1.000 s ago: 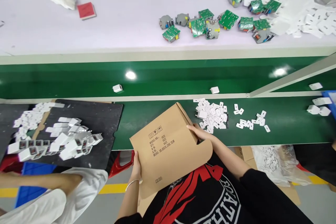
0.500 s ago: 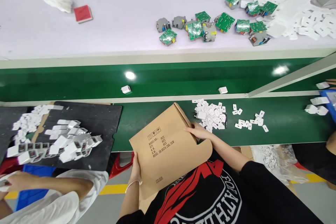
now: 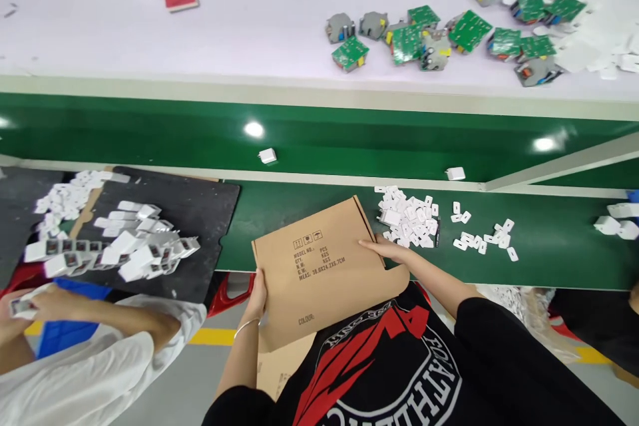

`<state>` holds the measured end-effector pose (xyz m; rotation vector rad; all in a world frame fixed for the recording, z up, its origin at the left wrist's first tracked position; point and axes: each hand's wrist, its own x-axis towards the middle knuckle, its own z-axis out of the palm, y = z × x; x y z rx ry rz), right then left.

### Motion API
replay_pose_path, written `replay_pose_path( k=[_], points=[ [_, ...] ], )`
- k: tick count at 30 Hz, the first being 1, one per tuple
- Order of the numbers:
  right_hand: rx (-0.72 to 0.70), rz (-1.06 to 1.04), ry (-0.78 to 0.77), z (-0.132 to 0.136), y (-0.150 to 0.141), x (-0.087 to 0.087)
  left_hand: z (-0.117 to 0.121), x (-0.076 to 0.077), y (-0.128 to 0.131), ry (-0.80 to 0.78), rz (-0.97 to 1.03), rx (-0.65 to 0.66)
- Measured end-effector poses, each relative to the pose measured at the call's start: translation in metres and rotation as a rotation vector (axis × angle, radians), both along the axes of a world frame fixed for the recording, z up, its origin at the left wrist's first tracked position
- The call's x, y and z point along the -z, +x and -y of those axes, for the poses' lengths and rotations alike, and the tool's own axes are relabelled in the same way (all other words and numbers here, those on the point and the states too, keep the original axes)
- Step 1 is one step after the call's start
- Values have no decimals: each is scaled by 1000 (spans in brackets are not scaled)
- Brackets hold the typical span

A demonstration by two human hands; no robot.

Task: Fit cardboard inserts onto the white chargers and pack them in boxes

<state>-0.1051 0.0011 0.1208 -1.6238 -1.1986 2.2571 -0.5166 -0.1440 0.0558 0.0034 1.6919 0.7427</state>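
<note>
A brown cardboard box (image 3: 324, 299), printed with handling symbols and lines of text, lies tilted between my hands at the bench's front edge. My left hand (image 3: 257, 293) grips its left side, with the fingers partly hidden by the cardboard. On the right side, my right hand (image 3: 387, 248) holds the box with its fingers laid over the upper face. A rounded flap (image 3: 399, 277) sticks out at the lower right, near my wrist. Just beyond my right hand lies a pile of small white plastic plates (image 3: 412, 216) with a white charger housing (image 3: 390, 217) among them.
To the left, white charger housings (image 3: 144, 239) lie heaped on a black mat (image 3: 214, 213). A co-worker's hand (image 3: 54, 303) holds a housing there. Green circuit boards (image 3: 407, 43) sit on the upper shelf (image 3: 249, 33). A metal post (image 3: 559, 163) slants at the right.
The box has turned and tipped flatter, its upper edge now closer to level. Both my hands stay on it. The view has shifted, and the co-worker's hands have moved up slightly.
</note>
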Motion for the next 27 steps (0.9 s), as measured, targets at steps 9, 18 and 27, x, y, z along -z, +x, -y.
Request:
replay_pose_path(
  k=[9,18,27],
  points=[
    [-131,62,-29,4,4,20,4,-12,-10,-40,340,-15],
    [40,572,75,34,-26,35,12,-39,-19,-13,302,281],
    [128,653,186,40,-17,36,15,-103,-4,132,-122,567]
  ],
)
